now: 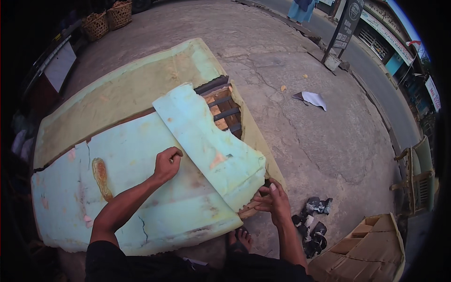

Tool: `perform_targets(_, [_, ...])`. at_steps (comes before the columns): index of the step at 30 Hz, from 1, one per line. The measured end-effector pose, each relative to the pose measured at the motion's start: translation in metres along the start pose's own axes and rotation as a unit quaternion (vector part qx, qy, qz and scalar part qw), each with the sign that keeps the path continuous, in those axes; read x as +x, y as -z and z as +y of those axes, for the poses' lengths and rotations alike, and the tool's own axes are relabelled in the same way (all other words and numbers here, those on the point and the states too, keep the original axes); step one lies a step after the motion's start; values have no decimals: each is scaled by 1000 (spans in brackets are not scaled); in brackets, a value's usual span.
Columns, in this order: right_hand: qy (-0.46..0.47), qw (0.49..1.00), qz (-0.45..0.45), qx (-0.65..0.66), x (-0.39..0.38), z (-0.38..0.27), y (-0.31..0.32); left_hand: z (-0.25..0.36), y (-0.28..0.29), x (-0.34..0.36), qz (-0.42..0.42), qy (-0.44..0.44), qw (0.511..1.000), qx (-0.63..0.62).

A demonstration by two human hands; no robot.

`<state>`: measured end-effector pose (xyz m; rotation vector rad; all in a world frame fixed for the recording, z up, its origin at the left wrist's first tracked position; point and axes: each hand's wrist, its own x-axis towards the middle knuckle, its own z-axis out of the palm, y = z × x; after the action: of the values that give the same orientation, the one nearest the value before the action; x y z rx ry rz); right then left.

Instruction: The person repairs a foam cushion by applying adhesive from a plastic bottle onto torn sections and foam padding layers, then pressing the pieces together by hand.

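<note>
Foam sheet (141,188), pale green and worn, lies across a low frame on the pavement (300,141) directly in front of the person. The left hand (167,164) is curled into a loose fist and rests on top of the sheet, close beside a folded-back foam flap (211,145). The right hand (273,199) grips the torn lower corner of that flap, fingers closed on the foam edge. The flap is turned up and over, exposing wooden slats (223,108) beneath it near the far side. A rust-coloured stain (101,176) marks the sheet left of the left hand (cracks run through the foam near the near edge). A second, yellower foam layer (122,89) lies beyond. A sandalled foot (238,240) stands under the near edge. Dark scraps (314,225) and a cardboard box (366,249) lie to the right; wicker baskets (108,19) stand far off.
</note>
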<state>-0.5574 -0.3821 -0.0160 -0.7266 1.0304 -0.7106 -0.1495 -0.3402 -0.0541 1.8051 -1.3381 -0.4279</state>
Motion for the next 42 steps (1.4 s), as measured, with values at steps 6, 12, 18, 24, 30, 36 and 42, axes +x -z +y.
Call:
perform_targets(6, [-21, 992, 48, -112, 20, 6, -43, -27, -6, 95, 26, 427, 847, -316])
perform_targets(12, [64, 991, 17, -112, -24, 31, -22, -7, -38, 104, 7, 239, 865, -442])
perform_targets(18, [23, 985, 110, -133, -32, 46, -3, 9, -61, 102, -77, 325, 901, -277])
perform_targets(24, [97, 986, 23, -134, -49, 59, 8, 9, -56, 102, -53, 196, 816, -541])
perform_targets(30, [32, 990, 94, -102, -43, 67, 22, 12, -82, 103, -60, 269, 912, -304])
perform_targets(36, [52, 988, 104, -104, -40, 62, 21, 2, -89, 115, -25, 284, 901, -328])
perform_targets(42, [39, 978, 139, -150, -33, 59, 28, 4, -90, 118, -22, 247, 939, -237])
